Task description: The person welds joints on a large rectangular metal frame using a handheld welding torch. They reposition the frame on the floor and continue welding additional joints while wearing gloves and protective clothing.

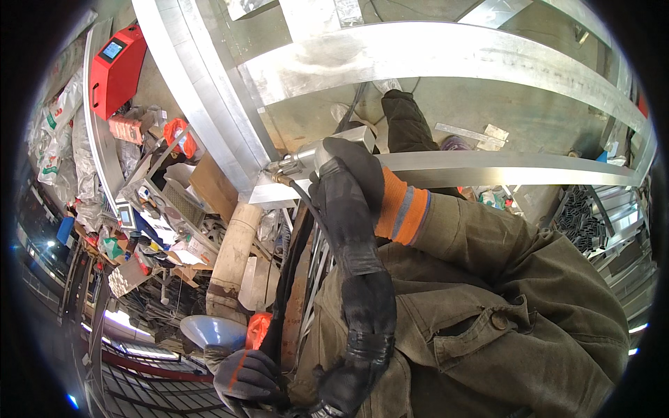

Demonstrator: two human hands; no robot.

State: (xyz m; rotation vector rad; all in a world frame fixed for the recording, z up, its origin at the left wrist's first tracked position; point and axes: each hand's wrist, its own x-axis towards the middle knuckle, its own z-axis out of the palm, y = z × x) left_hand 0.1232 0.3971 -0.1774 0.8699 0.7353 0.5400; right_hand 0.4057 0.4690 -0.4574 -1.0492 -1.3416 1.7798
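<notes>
My right hand (357, 166), in a dark glove with an orange cuff, is closed around a silver welding gun (348, 145). The gun's nozzle points left, into the corner where a horizontal metal bar (446, 169) meets a wide upright profile (202, 90); whether it touches is unclear. A thick black-wrapped hose (362, 268) runs from the gun down across my front. Low at the left, my left hand (247, 376), in a dark grey glove, is curled closed near the hose's lower end. What lies inside its fingers is hidden. A bluish bowl-shaped thing (212, 331) sits just above it.
Ahead, a curved metal bar (446, 54) spans the frame above the floor. At the left stand a red machine with a screen (117, 73) and a cluttered bench (164, 209). A cardboard tube (233, 244) stands beside the frame corner. Dark stacked profiles (582, 216) lie at the right.
</notes>
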